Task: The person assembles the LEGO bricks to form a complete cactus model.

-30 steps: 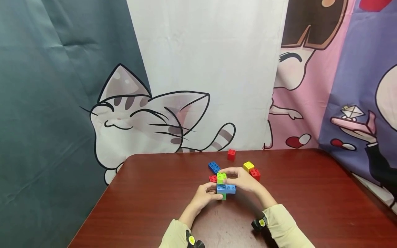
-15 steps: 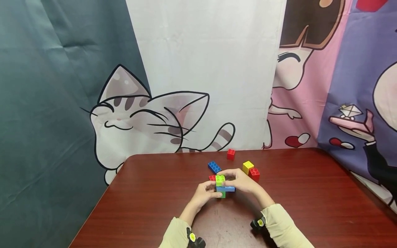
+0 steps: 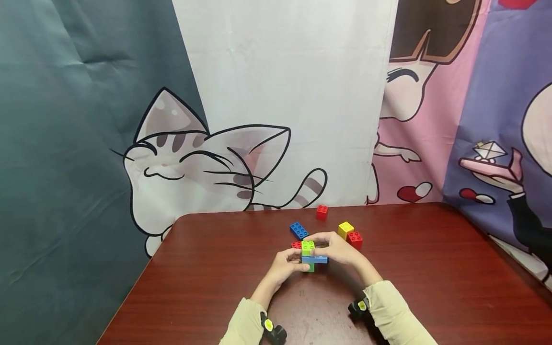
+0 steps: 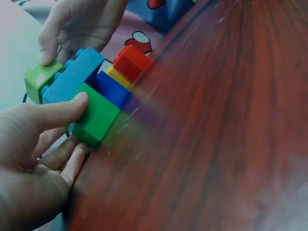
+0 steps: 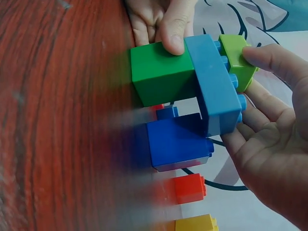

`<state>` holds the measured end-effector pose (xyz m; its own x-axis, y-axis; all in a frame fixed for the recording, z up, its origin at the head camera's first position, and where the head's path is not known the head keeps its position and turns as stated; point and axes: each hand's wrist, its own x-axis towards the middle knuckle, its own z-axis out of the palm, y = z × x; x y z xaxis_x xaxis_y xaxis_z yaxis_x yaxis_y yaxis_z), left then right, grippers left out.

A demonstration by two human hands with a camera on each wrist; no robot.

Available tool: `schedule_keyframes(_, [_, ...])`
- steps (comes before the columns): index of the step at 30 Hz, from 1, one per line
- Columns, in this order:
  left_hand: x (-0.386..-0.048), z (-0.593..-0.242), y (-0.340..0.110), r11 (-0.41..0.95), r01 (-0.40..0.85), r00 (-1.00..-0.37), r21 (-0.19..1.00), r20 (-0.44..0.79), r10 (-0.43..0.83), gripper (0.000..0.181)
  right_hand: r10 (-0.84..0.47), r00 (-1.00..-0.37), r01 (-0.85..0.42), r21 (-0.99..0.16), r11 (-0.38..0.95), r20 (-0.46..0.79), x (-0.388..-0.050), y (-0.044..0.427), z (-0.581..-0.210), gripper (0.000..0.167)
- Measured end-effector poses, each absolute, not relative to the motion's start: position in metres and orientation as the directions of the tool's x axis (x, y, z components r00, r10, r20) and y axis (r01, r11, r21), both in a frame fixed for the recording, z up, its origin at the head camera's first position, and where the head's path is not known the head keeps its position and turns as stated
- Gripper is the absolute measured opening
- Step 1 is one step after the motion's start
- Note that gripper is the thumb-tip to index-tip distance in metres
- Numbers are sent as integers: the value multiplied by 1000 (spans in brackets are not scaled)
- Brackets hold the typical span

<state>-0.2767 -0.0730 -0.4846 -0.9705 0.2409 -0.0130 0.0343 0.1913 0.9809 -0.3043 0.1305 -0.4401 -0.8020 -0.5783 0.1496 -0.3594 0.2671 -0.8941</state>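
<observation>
My left hand (image 3: pixel 284 267) holds a green brick (image 5: pixel 163 72), with the thumb pressed on its side. On that green brick sits a longer light blue brick (image 5: pixel 214 86), which juts out to the right. My right hand (image 3: pixel 338 249) pinches a lime green brick (image 3: pixel 308 247) over the left end of the light blue one. Some studs show between the lime and light blue bricks in the right wrist view; I cannot tell whether they are fully joined. The stack stands upright, its base at the table.
Behind the hands lie a dark blue brick (image 3: pixel 299 230) and a partly hidden red brick (image 3: pixel 295 245). Another red brick (image 3: pixel 321 212) is near the far edge. Right of these, a yellow brick (image 3: pixel 345 229) sits beside a red one (image 3: pixel 355 240) on the brown table (image 3: pixel 207 287).
Both hands stay nearly in place on the stack. The light blue brick's studs, visible in the head view a second ago, are now mostly out of sight, and its visible face looks thinner.
</observation>
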Motion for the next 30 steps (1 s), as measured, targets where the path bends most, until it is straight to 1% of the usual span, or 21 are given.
schedule_keyframes(9, [-282, -485, -71, 169, 43, -972, 985, 2, 237, 44, -570, -811, -340, -900, 274, 133, -307, 131, -440, 40])
schedule_keyframes(13, [-287, -484, -70, 165, 45, -971, 985, 4, 239, 45, -560, -814, -363, -887, 286, 153, -310, 131, -439, 40])
schedule_keyframes(20, [-290, -483, -73, 176, 40, -978, 984, 3, 207, 45, -552, -818, -385, -865, 320, 160, -317, 128, -441, 39])
schedule_keyframes(30, [-288, -484, -73, 167, 32, -979, 985, -3, 206, 45, -553, -812, -395, -875, 280, 189, -314, 126, -442, 39])
